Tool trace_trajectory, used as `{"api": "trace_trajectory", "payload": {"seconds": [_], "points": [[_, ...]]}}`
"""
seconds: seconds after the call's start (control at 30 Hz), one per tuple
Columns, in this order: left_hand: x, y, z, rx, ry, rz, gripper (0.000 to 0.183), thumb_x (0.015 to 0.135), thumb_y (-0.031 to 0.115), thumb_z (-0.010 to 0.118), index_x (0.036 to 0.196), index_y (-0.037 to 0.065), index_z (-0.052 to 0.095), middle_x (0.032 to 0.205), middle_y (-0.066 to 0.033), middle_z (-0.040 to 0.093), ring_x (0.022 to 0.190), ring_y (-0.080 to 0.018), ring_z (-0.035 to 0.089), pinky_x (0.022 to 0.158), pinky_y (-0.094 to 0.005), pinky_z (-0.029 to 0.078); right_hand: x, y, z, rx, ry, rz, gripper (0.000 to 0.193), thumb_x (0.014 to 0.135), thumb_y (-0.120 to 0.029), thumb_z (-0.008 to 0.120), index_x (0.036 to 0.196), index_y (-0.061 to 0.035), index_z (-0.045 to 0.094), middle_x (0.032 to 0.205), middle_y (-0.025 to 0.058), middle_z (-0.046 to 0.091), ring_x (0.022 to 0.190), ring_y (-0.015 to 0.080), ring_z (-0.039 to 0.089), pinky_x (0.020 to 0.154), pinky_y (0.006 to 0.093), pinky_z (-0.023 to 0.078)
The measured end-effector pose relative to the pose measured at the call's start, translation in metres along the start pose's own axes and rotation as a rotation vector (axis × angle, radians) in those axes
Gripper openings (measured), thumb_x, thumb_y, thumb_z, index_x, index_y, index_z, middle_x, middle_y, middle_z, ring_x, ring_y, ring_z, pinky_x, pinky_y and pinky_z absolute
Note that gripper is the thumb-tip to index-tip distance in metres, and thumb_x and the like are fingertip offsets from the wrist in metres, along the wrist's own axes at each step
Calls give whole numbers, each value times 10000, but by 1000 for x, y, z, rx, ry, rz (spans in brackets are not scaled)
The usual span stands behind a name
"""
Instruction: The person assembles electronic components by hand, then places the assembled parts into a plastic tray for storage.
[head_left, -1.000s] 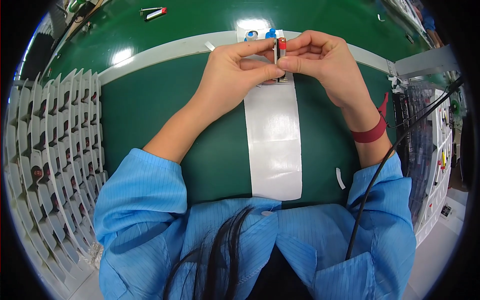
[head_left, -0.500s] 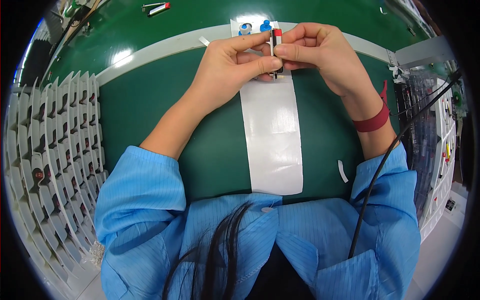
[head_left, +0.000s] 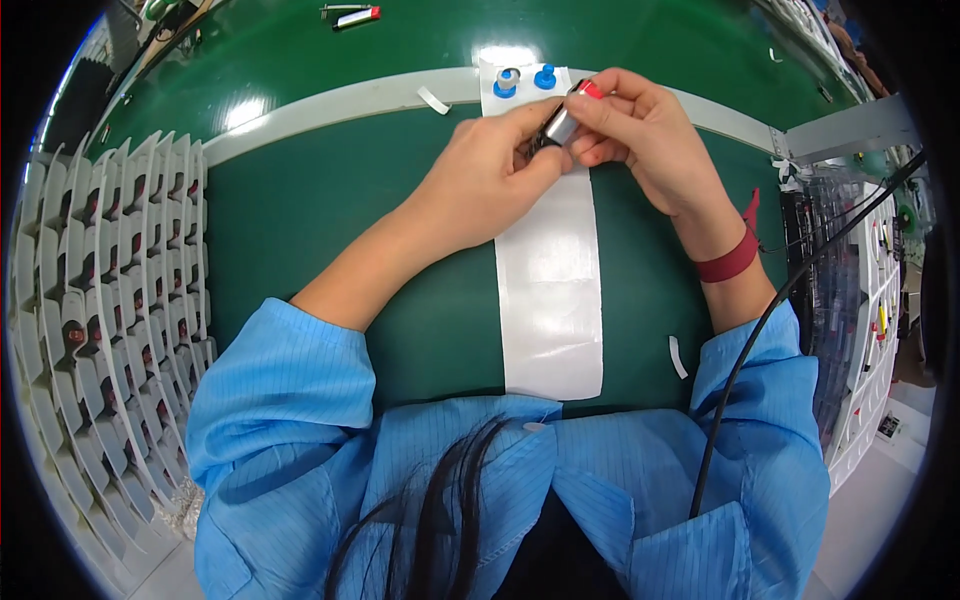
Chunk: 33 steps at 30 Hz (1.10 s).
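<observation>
The left hand (head_left: 492, 172) and right hand (head_left: 650, 130) met over the far part of a glossy white paper strip (head_left: 550, 290) on the green desk (head_left: 300, 215). Between them, a small silver-and-black device with a red end (head_left: 561, 127) was held at a tilt, its red end up and to the right. The left fingers were closed around its lower end, covering it, so its full shape could not be made out. The right fingers pinched it close to the red end; some of their tips were out of sight behind it.

Just beyond the hands stood two blue pegs (head_left: 545, 77), the left one topped with a pale part too small to identify. A dark red band (head_left: 728, 263) circled the right wrist. A black cable (head_left: 757, 345) crossed the right sleeve, its upper end lost at the dark rim. At the left, a pale slotted rack (head_left: 125, 270) held small dark and red pieces, mostly concealed by its dividers.
</observation>
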<state>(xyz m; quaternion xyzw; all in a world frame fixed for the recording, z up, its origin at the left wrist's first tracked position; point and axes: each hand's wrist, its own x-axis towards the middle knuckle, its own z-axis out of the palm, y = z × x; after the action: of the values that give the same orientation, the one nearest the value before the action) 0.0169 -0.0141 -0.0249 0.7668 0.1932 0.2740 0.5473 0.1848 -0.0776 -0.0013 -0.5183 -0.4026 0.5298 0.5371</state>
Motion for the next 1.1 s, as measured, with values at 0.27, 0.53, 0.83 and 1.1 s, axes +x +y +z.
{"api": "trace_trajectory", "payload": {"seconds": [0.27, 0.53, 0.83, 1.1], "points": [[-4, 5, -1, 233, 186, 28, 286, 798, 132, 641, 1024, -37, 593, 697, -70, 612, 560, -81, 542, 513, -210, 438, 0, 2, -6, 91, 0, 58, 182, 850, -181, 605, 853, -1, 583, 749, 75, 615, 642, 105, 617, 587, 187, 520], [-1, 2, -2, 314, 259, 128, 306, 772, 165, 663, 1018, -9, 609, 731, -129, 613, 595, -180, 577, 579, -274, 477, 6, 5, -1, -102, 46, -98, 195, 868, -198, 581, 906, -6, 589, 772, 57, 605, 673, 98, 583, 615, 206, 491], [61, -41, -104, 857, 436, 182, 315, 745, 47, 547, 1050, 82, 620, 1014, -113, 610, 944, -315, 560, 841, -378, 450, 105, -12, -161, -725, 554, -183, 288, 839, -303, 597, 930, -34, 647, 775, 24, 623, 720, 109, 577, 643, 229, 445], [110, -85, -181, 989, 308, -26, 285, 812, 87, 537, 1076, 150, 620, 1016, -131, 606, 920, -314, 578, 833, -363, 453, 106, 5, -198, -1300, 767, -180, 301, 801, -345, 604, 914, -74, 668, 805, 89, 653, 736, 239, 605, 711, 320, 461]]}}
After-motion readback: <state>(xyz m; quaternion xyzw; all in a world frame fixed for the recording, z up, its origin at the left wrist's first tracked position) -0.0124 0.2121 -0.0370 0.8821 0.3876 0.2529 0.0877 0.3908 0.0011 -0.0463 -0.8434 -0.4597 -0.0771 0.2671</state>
